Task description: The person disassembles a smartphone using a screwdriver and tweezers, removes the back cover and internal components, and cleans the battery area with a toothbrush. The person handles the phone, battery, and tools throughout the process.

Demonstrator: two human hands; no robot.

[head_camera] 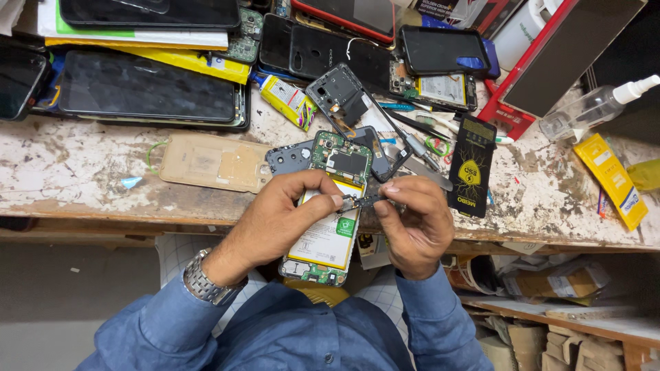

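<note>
An opened phone (330,227) with a green circuit board at its top and a white battery lies over the bench's front edge. My left hand (278,216) rests on it and pinches a small dark part (361,203) at its fingertips. My right hand (416,223) grips the other end of the same small part, just right of the phone. A metal watch sits on my left wrist, and both sleeves are blue.
The worn white bench (82,165) carries several phones and dark screens at the back, a tan phone case (213,161), a glue tube (289,99), a black phone frame (347,110), tweezers, a black pouch (471,165) and a spray bottle (595,106). Shelves with packets lie lower right.
</note>
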